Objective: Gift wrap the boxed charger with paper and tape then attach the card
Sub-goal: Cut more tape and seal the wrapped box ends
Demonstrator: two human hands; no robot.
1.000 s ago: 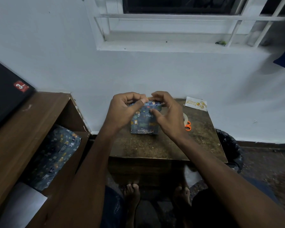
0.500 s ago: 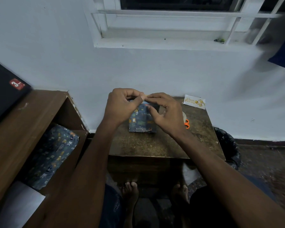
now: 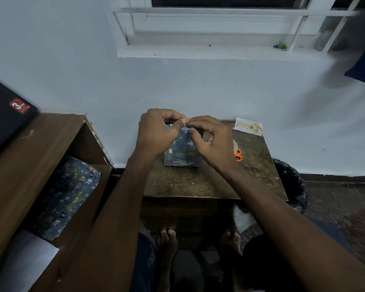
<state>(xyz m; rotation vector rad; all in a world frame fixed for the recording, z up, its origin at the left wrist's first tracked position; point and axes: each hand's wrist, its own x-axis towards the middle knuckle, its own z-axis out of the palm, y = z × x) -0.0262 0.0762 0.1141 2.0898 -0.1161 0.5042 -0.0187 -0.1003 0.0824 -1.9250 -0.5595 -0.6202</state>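
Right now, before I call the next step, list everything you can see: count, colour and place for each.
wrapped box: one, dark blue patterned paper, centre of the table, upright under both hands
table: one, dark brown, against the wall
card: one, white with gold print, table's far right corner
scissors: one, orange handles, right of the box, mostly hidden
tape roll: one, pale, beside the scissors, mostly hidden
spare wrapping paper: one, same blue pattern, in the wooden shelf at left
bin: one, black liner, right of the table
left hand: pinches at the box's top edge
right hand: pinches there too; what is between the fingertips is unclear
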